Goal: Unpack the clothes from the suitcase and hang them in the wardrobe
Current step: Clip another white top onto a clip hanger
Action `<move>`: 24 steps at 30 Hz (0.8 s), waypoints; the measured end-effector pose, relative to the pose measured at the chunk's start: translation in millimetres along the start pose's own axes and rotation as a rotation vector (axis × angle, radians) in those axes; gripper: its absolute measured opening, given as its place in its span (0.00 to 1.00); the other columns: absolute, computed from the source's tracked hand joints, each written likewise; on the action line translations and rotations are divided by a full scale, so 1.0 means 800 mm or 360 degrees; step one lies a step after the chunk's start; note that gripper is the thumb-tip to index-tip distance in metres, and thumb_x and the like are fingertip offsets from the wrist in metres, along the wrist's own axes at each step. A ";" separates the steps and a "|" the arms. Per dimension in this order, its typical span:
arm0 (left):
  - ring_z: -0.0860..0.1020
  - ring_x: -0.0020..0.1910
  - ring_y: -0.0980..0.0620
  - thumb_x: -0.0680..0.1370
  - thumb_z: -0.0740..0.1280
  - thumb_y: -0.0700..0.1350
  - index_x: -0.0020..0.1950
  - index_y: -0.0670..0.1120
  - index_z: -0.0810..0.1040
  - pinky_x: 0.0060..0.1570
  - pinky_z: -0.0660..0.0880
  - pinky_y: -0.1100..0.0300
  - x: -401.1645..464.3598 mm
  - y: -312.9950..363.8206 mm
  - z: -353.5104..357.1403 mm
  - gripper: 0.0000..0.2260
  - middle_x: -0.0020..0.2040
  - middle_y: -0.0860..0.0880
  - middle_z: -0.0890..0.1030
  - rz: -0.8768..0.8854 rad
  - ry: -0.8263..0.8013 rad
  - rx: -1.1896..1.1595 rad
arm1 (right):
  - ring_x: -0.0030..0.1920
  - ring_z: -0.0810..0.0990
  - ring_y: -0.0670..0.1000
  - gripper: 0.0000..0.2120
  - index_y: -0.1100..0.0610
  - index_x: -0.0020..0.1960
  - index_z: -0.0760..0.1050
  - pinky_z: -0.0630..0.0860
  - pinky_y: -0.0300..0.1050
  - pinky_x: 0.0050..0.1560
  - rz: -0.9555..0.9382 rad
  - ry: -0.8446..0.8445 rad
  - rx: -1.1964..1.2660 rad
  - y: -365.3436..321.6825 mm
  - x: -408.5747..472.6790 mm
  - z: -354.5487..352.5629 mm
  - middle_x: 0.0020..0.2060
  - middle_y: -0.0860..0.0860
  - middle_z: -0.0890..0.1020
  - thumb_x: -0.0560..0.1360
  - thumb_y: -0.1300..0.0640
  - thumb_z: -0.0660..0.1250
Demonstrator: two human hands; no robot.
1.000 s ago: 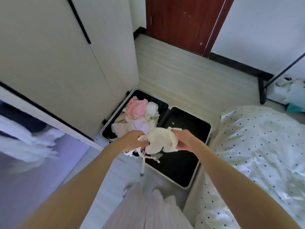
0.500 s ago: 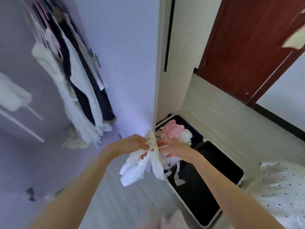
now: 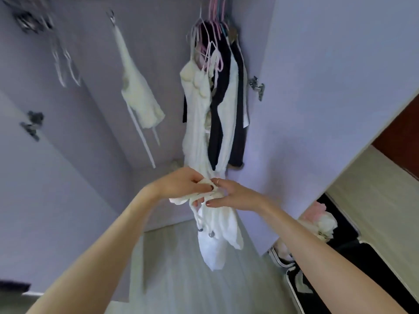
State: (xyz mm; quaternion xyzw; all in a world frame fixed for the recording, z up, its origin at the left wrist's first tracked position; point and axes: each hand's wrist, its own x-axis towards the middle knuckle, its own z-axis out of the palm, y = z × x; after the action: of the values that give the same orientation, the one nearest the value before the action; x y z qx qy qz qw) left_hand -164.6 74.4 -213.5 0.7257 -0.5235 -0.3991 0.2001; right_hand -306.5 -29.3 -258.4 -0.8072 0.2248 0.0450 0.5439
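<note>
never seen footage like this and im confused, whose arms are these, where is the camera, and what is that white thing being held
There is no machine here. The camera sits on a person's head and looks forward and down, so the two bare arms reaching in from the bottom are that person's own.

The left hand and the right hand meet in the middle, both gripping a white garment with thin straps that hangs down below them.

Ahead is an open wardrobe with lilac walls. Inside hang a small cream top and a bunch of white and dark clothes on pink and white hangers.

At the lower right, an open black suitcase lies on the floor with pink and white clothes inside.
</note>
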 end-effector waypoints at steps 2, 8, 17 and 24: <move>0.76 0.31 0.59 0.78 0.64 0.49 0.45 0.40 0.81 0.34 0.70 0.68 -0.012 -0.016 -0.016 0.13 0.31 0.53 0.81 -0.0052 0.0009 -0.0050 | 0.58 0.76 0.48 0.15 0.58 0.61 0.74 0.71 0.42 0.61 -0.0055 0.0093 -0.0016 -0.010 0.024 0.011 0.55 0.50 0.79 0.75 0.59 0.68; 0.74 0.31 0.56 0.79 0.63 0.47 0.48 0.37 0.77 0.38 0.75 0.65 -0.033 -0.067 -0.075 0.12 0.30 0.50 0.77 -0.0227 0.0183 -0.0487 | 0.41 0.71 0.47 0.10 0.65 0.46 0.77 0.63 0.40 0.44 -0.0137 0.0231 0.0266 -0.051 0.079 -0.001 0.37 0.52 0.73 0.72 0.58 0.68; 0.73 0.32 0.58 0.80 0.61 0.44 0.51 0.46 0.79 0.35 0.72 0.66 0.025 -0.087 -0.136 0.08 0.35 0.53 0.76 -0.0351 0.0618 -0.0669 | 0.48 0.78 0.43 0.08 0.57 0.54 0.78 0.69 0.36 0.54 -0.0206 -0.0047 0.0308 -0.082 0.164 -0.074 0.41 0.48 0.81 0.76 0.61 0.65; 0.71 0.27 0.56 0.80 0.61 0.42 0.44 0.46 0.77 0.27 0.68 0.67 0.049 -0.107 -0.181 0.07 0.33 0.49 0.79 -0.0307 0.0761 -0.0982 | 0.53 0.79 0.44 0.10 0.51 0.36 0.80 0.68 0.39 0.58 -0.0186 -0.0036 0.0406 -0.105 0.234 -0.120 0.42 0.46 0.83 0.75 0.60 0.67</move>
State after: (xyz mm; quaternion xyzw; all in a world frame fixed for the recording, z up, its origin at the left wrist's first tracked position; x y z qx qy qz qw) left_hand 6.1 51.7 -201.8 0.7497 -0.2471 -0.3744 0.4864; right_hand -120.7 -148.7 -206.6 -0.7426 0.1750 -0.0066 0.6464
